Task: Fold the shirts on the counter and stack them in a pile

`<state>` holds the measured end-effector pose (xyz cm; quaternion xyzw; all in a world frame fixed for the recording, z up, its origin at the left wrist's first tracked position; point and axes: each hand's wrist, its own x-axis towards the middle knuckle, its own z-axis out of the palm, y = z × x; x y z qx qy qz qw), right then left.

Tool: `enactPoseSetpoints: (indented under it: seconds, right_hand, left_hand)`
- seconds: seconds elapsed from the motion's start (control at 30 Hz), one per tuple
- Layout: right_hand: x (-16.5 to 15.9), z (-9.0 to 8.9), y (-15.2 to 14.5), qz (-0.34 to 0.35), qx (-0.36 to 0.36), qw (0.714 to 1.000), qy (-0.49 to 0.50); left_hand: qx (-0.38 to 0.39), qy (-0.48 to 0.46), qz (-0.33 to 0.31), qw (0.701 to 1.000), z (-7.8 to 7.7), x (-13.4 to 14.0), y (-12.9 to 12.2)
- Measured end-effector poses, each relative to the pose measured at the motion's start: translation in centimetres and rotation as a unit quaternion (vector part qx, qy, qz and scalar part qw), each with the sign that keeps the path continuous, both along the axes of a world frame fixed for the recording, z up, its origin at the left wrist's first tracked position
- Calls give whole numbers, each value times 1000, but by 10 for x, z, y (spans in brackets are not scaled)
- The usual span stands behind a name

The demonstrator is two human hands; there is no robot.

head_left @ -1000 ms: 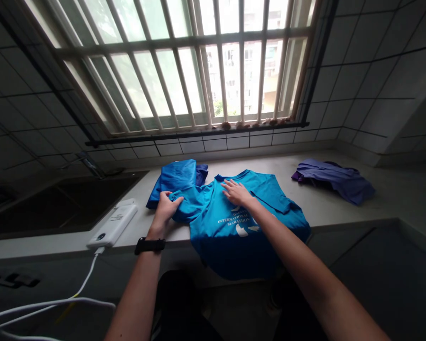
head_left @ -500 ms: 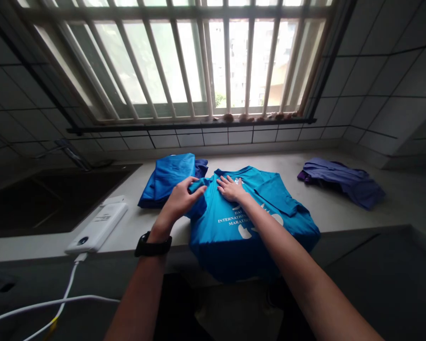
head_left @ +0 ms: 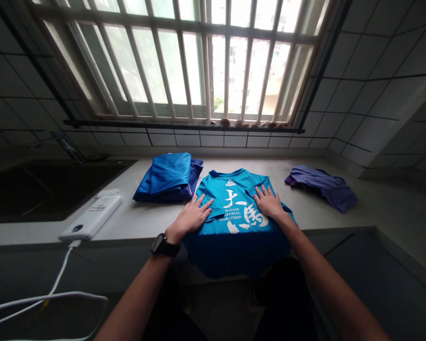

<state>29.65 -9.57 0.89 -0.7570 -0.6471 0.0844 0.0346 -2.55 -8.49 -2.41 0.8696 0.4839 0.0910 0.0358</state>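
A teal T-shirt (head_left: 213, 251) with white lettering lies on the counter, its lower part hanging over the front edge. Both its sleeves are turned inward over the body. My left hand (head_left: 192, 215) rests flat on the left sleeve, fingers spread; a black watch is on that wrist. On the right side of the shirt, my right hand (head_left: 269, 202) also lies flat with its fingers apart. Neither hand grips anything. To the left of the shirt sits a stack of folded blue clothes (head_left: 170, 173).
A crumpled purple garment (head_left: 323, 182) lies on the counter (head_left: 305, 213) at the right. At the left, a white power bank (head_left: 92, 215) with a white cable stands beside the dark sink (head_left: 57, 189) and its faucet (head_left: 69, 147). Behind is a barred window (head_left: 184, 71).
My left hand has let go of the left sleeve, which now lies folded inward, and pressed flat on it. My right hand has moved from the collar to the shirt's right side.
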Motion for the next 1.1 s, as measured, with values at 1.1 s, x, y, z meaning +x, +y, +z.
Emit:
enactPoseSetpoints:
  seconds: [1.1]
  right_hand:
    - [12,11,111,-159,168,971,56]
  left_hand:
    - [55,-101,218,969,23,52,124]
